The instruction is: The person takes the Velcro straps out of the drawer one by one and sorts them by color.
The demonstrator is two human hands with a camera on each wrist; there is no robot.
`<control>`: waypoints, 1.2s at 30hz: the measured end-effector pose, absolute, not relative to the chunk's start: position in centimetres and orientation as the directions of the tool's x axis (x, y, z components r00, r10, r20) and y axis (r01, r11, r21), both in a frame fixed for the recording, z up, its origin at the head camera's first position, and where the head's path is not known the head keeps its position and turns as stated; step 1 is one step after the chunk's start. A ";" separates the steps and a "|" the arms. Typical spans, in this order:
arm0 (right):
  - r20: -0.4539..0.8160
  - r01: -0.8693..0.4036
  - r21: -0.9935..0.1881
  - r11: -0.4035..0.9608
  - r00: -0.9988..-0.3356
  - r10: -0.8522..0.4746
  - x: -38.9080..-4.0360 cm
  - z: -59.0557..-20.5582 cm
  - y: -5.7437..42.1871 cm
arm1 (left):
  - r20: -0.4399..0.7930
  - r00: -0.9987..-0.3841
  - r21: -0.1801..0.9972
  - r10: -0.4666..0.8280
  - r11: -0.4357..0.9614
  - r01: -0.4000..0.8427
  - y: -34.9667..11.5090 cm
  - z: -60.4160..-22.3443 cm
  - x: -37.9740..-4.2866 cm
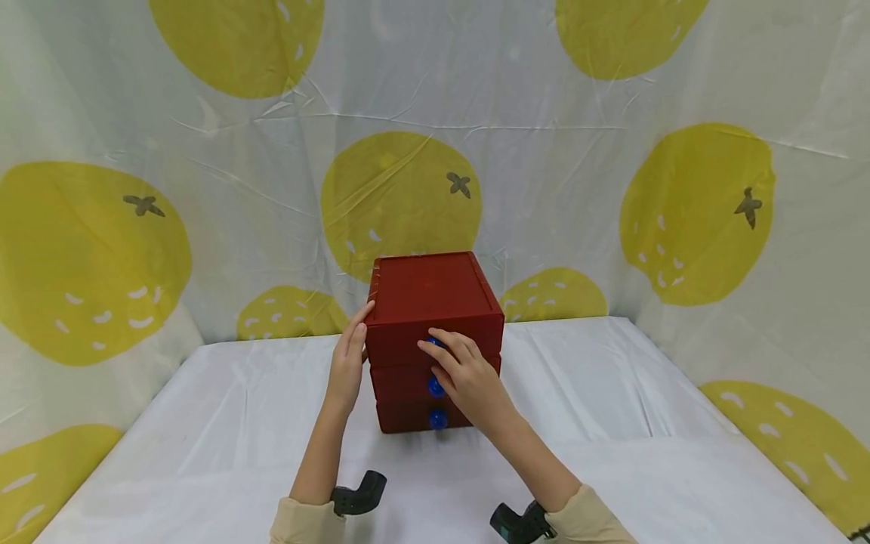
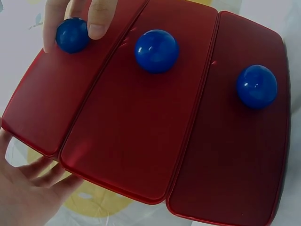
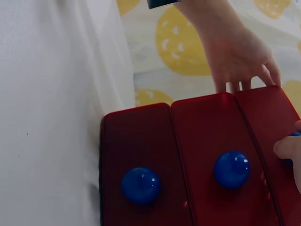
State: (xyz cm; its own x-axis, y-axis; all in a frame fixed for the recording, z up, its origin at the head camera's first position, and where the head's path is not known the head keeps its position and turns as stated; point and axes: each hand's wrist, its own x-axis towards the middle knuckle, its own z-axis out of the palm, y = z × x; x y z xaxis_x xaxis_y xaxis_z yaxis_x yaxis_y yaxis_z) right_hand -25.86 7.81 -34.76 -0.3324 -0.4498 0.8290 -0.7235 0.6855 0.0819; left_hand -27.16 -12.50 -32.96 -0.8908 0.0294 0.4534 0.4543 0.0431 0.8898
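A red three-drawer box [image 1: 435, 291] stands on the white-covered table, a round blue knob on each drawer front. My left hand [image 1: 348, 366] lies along the box's left side, fingers straight against it; the left wrist view shows that hand [image 2: 35, 188] at the edge of the top drawers. With its thumb and fingers on either side, my right hand [image 1: 476, 381] pinches the top knob [image 2: 73, 35]. Below it are the middle knob [image 2: 156, 51] and the bottom knob [image 2: 257, 86]. The top drawer front sits flush over the others.
A white cloth [image 1: 258, 423] covers the table under and around the box. Behind and at the sides hangs a pale curtain with yellow fruit prints [image 1: 401, 196]. Black camera mounts [image 1: 360, 493] are on both wrists, by the beige sleeves [image 1: 306, 521].
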 end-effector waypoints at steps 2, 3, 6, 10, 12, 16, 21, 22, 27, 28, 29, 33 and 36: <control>0.833 -0.725 0.072 0.685 -0.333 -0.441 -25.9 -34.8 7.7 | 0.447 -0.894 0.893 0.036 0.037 0.449 -12.6 -33.0 -27.1; 0.837 -0.727 0.068 0.683 -0.331 -0.436 -25.9 -34.7 7.7 | 0.447 -0.894 0.893 0.040 0.033 0.449 -12.6 -33.0 -27.1; 0.848 -0.729 0.062 0.682 -0.322 -0.421 -25.9 -34.5 7.5 | 0.443 -0.895 0.896 0.049 0.021 0.444 -12.6 -32.9 -27.1; 0.859 -0.732 0.058 0.679 -0.310 -0.408 -26.0 -34.4 7.5 | 0.436 -0.898 0.899 0.059 0.013 0.438 -12.8 -32.9 -27.2; 0.861 -0.734 0.058 0.677 -0.307 -0.406 -26.0 -34.4 7.5 | 0.435 -0.898 0.900 0.063 0.014 0.436 -12.8 -32.9 -27.2; 0.859 -0.736 0.059 0.674 -0.306 -0.410 -26.1 -34.4 7.5 | 0.429 -0.901 0.902 0.062 0.020 0.431 -12.9 -32.8 -27.2; 0.859 -0.742 0.055 0.668 -0.305 -0.411 -26.0 -34.3 7.5 | 0.422 -0.905 0.905 0.057 0.019 0.424 -12.9 -32.7 -27.2; 0.859 -0.745 0.055 0.665 -0.304 -0.411 -26.0 -34.2 7.6 | 0.420 -0.906 0.907 0.056 0.018 0.421 -12.9 -32.6 -27.2; 0.857 -0.752 0.052 0.657 -0.304 -0.416 -25.8 -34.2 7.7 | 0.407 -0.912 0.913 0.055 0.009 0.408 -13.0 -32.6 -27.3; 0.857 -0.753 0.054 0.656 -0.302 -0.417 -25.8 -34.2 7.7 | 0.404 -0.913 0.914 0.053 0.009 0.405 -13.1 -32.6 -27.3; 0.857 -0.753 0.056 0.656 -0.300 -0.418 -25.7 -34.3 7.7 | 0.402 -0.914 0.915 0.053 0.011 0.403 -13.1 -32.6 -27.3; 0.861 -0.756 0.074 0.651 -0.280 -0.423 -25.6 -34.4 7.8 | 0.401 -0.914 0.915 0.057 0.017 0.402 -13.1 -32.6 -27.3; 0.866 -0.759 0.088 0.645 -0.261 -0.425 -25.4 -34.6 7.9 | 0.400 -0.914 0.916 0.060 0.014 0.402 -13.1 -32.7 -27.3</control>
